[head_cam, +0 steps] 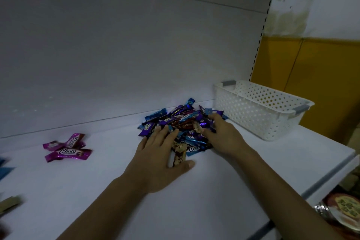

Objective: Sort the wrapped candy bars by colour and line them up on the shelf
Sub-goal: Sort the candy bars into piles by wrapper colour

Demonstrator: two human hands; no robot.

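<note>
pile (182, 122): sitting mid-shelf close to the back panel; blue, purple, brown & cream wrapped candy bars lying jumbled over each other, "Choco" showing on several.
left grip (161, 157): lying flat w/ fingers straight & spread apart, fingertips resting on the pile's left edge, thumb sticking out to the right; clamping nothing.
right grip (221, 132): reaching into the pile's right side, fingers bending down among the wrappers; can't tell if I'm pinching a bar or just touching.
cream bar (178, 159): lying at the pile's near edge, btwn my left thumb & fingers, partly under the palm.
magenta bars (68, 147): lying in a small loose group well left of the pile, overlapping, not lined up.
blue bars (4, 168): showing at the far left edge, cut off by the frame.
tan bar (9, 201): lying front left, blurred.
shelf (97, 191): white, carrying all of it.
basket (253, 117): white, perforated, grey handles, standing just right of the pile, near my right grip but apart from it.
</note>
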